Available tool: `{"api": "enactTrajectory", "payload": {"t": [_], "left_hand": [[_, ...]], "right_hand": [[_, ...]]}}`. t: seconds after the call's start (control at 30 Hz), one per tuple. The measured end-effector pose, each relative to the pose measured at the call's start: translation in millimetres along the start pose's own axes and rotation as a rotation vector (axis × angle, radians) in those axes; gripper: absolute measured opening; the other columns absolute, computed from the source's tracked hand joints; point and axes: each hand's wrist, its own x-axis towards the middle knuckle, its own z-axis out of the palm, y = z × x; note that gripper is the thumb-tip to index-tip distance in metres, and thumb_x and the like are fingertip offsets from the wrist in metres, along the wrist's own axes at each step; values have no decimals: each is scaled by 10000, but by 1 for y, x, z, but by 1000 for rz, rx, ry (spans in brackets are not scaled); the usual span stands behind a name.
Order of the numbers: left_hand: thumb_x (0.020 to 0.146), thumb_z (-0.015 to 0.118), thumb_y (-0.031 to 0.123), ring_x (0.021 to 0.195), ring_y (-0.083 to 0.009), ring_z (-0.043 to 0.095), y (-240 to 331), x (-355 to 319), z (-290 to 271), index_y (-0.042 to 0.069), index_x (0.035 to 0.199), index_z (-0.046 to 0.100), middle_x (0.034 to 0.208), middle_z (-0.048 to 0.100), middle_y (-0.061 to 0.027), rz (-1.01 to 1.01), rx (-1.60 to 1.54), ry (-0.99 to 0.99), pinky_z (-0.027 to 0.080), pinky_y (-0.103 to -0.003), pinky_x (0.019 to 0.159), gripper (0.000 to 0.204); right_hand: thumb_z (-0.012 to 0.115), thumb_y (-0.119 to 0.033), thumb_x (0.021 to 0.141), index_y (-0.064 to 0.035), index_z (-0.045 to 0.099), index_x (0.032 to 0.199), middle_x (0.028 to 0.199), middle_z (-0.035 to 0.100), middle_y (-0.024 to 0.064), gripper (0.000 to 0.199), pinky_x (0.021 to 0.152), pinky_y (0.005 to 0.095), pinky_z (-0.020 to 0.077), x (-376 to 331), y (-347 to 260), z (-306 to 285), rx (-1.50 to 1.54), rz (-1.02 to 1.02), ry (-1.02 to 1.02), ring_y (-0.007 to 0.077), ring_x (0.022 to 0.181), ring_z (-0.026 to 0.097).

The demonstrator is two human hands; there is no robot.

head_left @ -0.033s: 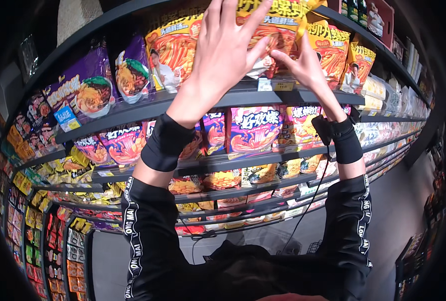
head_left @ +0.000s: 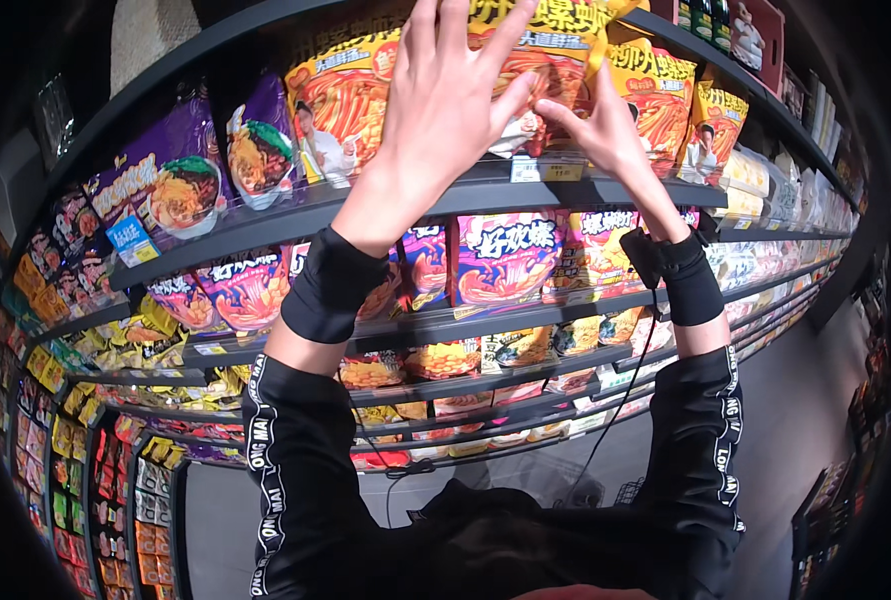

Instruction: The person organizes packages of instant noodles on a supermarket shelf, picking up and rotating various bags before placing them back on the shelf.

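The left hand (head_left: 450, 105) spreads its fingers over the yellow packet (head_left: 560, 72), between both hands; the right hand (head_left: 608, 125) meets its edge, grip unclear. Shelf edge (head_left: 555, 193) runs just below.

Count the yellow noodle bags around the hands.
4 bags: one left of the left hand, one between the hands, two right of the right hand; others may be hidden.
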Motion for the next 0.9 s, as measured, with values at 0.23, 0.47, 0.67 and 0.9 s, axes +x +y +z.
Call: {"api": "enactTrajectory", "payload": {"t": [0.23, 0.47, 0.67, 0.9], "left_hand": [[817, 646, 339, 1319, -470, 290, 19, 5, 7, 12, 1436, 363, 1427, 310, -307, -97, 57, -32, 281, -572, 1054, 756], [782, 712, 166, 1299, -420, 402, -5, 12, -8, -25, 1347, 447, 1420, 409, -245, 151, 45, 113, 318, -490, 1084, 653], [743, 752, 191, 1281, -451, 380, 11, 11, -14, 82, 1383, 447, 1397, 383, -251, 46, 195, -58, 335, -518, 1060, 718], [643, 811, 113, 1328, -456, 317, 11, 7, -4, 92, 1407, 420, 1439, 306, -258, 50, 161, -51, 289, -519, 1108, 859]], "right_hand": [[792, -379, 768, 7, 423, 1302, 1120, 648, 227, 756, 873, 434, 492, 7, -2, -10, -36, -77, 8, 390, 1059, 623], [742, -301, 834, 29, 362, 1419, 1389, 446, 268, 772, 1071, 414, 359, -10, -18, -13, -202, -261, 129, 377, 1296, 429], [711, -257, 861, 41, 358, 1416, 1385, 432, 293, 722, 1078, 450, 347, -12, -3, 3, -192, -394, 234, 420, 1307, 408], [727, -371, 837, 76, 297, 1425, 1396, 401, 310, 855, 1085, 455, 333, -22, -24, -6, -86, -205, 40, 417, 1316, 396]]}}
